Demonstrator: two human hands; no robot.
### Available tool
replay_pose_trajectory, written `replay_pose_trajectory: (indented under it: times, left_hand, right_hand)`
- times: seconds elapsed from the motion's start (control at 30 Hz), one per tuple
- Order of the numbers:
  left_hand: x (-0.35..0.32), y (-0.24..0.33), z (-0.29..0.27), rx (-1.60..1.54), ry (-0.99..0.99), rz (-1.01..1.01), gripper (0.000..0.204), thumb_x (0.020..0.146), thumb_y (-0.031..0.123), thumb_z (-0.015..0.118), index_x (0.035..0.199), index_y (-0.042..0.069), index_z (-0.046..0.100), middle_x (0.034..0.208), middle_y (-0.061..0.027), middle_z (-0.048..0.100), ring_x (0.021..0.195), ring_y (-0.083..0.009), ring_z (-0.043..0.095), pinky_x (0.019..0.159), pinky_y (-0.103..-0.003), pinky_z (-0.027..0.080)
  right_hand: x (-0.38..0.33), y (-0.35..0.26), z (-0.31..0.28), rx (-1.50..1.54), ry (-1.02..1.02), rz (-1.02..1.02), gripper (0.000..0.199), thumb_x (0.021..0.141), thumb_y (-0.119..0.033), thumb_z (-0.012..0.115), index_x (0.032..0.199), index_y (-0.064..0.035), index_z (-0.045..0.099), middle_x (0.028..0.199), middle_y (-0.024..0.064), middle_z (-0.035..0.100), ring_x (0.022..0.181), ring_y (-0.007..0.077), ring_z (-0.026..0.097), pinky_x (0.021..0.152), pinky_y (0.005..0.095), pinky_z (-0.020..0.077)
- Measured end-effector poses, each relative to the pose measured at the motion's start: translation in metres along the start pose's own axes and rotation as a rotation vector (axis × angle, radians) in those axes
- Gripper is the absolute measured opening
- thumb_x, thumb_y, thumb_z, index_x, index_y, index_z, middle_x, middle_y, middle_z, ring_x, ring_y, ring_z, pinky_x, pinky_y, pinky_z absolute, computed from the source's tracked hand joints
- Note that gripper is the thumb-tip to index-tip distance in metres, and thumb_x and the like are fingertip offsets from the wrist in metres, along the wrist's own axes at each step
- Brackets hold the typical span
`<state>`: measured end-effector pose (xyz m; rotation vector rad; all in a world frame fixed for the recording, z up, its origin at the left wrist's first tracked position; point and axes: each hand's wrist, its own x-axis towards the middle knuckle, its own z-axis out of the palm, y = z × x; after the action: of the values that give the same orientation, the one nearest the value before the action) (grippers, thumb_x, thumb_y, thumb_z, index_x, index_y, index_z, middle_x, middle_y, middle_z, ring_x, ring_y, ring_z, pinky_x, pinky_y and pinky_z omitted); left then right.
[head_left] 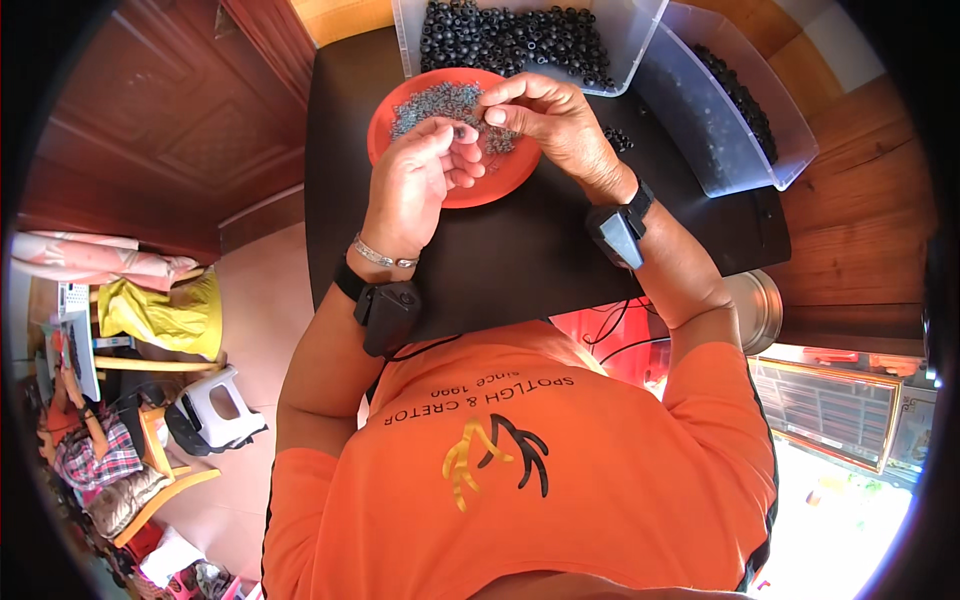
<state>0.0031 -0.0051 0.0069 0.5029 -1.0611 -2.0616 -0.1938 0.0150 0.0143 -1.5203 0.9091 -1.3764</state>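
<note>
Both hands pinching: left hand (420,175) and right hand (545,115) join small ring (462,131) parts; orange plate (455,190) still heaped, far-edge bin (520,40) full.

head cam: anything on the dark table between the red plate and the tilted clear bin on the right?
Yes. In the head view, a small cluster of black rings lies on the dark table between the red plate and the tilted clear bin, beside the right hand.

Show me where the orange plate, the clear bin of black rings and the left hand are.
orange plate (500,182): head view, bare lower rim.
clear bin of black rings (632,45): head view, right wall.
left hand (415,180): head view, back of the hand.
</note>
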Motion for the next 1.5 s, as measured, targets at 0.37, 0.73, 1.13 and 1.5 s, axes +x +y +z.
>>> replay_pose_trajectory:
  times: [0.37, 0.73, 1.13, 1.5]
  left_hand:
    - [0.003, -0.003, -0.004, -0.001, -0.007, -0.011, 0.021, 0.092, 0.023, 0.047, 0.093, 0.005, 0.058, 0.084, -0.0048, 0.06, 0.074, -0.0157, 0.058, 0.068, -0.026, 0.044]
    - [0.005, 0.011, -0.009, 0.008, 0.146, 0.102, 0.015, 0.09, 0.019, 0.053, 0.094, 0.005, 0.057, 0.085, -0.006, 0.061, 0.076, -0.0177, 0.06, 0.069, -0.027, 0.045]
    - [0.002, 0.004, 0.003, 0.463, 0.205, 0.204, 0.024, 0.088, 0.018, 0.052, 0.105, 0.003, 0.061, 0.099, -0.002, 0.062, 0.088, -0.0104, 0.057, 0.075, -0.024, 0.041]
    - [0.003, -0.007, 0.006, 0.269, 0.05, 0.144, 0.017, 0.091, 0.017, 0.052, 0.096, 0.003, 0.06, 0.091, -0.0024, 0.062, 0.085, -0.0097, 0.057, 0.076, -0.024, 0.042]
  right_hand:
    - [-0.001, 0.002, -0.001, -0.163, 0.004, 0.082, 0.016, 0.088, -0.007, 0.062, 0.103, -0.0029, 0.065, 0.092, 0.0009, 0.066, 0.088, 0.0083, 0.059, 0.082, 0.0235, 0.0476]
    - [-0.001, 0.003, -0.013, -0.354, 0.164, 0.066, 0.012, 0.088, -0.011, 0.064, 0.095, -0.0018, 0.065, 0.08, -0.0014, 0.063, 0.072, 0.0045, 0.055, 0.065, 0.0198, 0.0457]
    - [-0.004, 0.007, 0.011, 0.116, -0.018, 0.015, 0.014, 0.087, -0.003, 0.061, 0.101, -0.0036, 0.066, 0.091, 0.001, 0.067, 0.082, 0.008, 0.059, 0.073, 0.0236, 0.0493]
    - [-0.009, 0.005, 0.015, 0.124, -0.071, -0.038, 0.024, 0.087, 0.007, 0.055, 0.106, -0.0024, 0.065, 0.102, 0.0045, 0.066, 0.093, 0.0109, 0.061, 0.086, 0.0264, 0.0496]
